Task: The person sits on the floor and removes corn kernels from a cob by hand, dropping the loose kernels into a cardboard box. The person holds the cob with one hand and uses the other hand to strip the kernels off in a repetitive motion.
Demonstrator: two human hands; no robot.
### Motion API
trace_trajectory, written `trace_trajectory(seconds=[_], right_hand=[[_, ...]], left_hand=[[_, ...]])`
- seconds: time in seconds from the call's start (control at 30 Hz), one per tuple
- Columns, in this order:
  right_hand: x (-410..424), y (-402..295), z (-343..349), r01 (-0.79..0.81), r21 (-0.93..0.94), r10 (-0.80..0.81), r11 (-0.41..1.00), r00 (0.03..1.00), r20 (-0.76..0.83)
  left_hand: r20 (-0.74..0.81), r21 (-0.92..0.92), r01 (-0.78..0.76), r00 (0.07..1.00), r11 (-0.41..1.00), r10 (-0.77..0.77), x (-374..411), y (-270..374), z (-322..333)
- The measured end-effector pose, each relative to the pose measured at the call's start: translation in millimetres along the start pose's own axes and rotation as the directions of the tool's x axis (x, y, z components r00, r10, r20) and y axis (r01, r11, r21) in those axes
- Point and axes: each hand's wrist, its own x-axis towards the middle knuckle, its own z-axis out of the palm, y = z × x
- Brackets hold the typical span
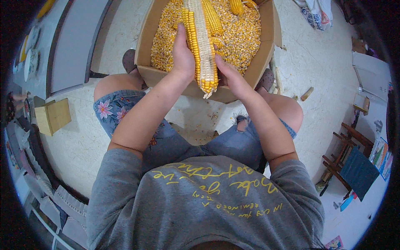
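Note:
Between my two hands is a large ear of dried corn (203, 47), held lengthwise above a cardboard box. A broad pale strip of bare cob runs down its middle, with rows of yellow kernels left along the sides. My left hand (183, 54) grips its left side, thumb pointing up along the kernels. At the lower right side, my right hand (229, 73) holds the ear, its fingers partly hidden behind it. Loose corn kernels (240, 47) fill the cardboard box (272, 25). More ears of corn (236, 7) lie on the kernels, one of them right behind the held ear.
The box stands on the floor between my feet. Bare cobs (307, 93) lie on the floor to its right, and scattered kernels (213, 116) lie below it. A wooden box (53, 116) stands at left, a wooden folding chair (347, 162) at right, a white sack (317, 14) at upper right.

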Motion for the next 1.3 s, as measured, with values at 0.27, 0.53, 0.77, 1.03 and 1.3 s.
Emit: trace_trajectory(seconds=[0.27,0.53,0.77,1.03,1.3], right_hand=[[-2.9,-5.6,2.8,-0.030,0.029,0.030,0.999,1.000,-0.005],[-1.3,-4.1,3.6,0.008,0.033,-0.007,0.999,1.000,-0.015],[1.4,5.0,-6.5,-0.006,0.066,0.001,0.998,0.997,0.076],[2.6,8.7,-13.6,0.139,-0.043,-0.128,0.989,0.972,0.194],[-1.5,10.9,-10.6,0.169,-0.056,-0.150,0.984,0.957,0.249]], left_hand=[[0.000,-0.003,-0.015,1.000,1.000,0.015,0.0,0.3,1.6],[0.004,0.018,-0.015,1.000,1.000,0.015,-0.6,1.2,0.7],[0.031,0.012,-0.001,1.000,1.000,0.000,-0.1,2.4,-0.6],[0.092,0.031,0.032,0.995,0.999,-0.035,2.9,5.1,-7.9],[0.024,0.017,0.003,1.000,1.000,-0.004,4.4,11.0,-6.3]])
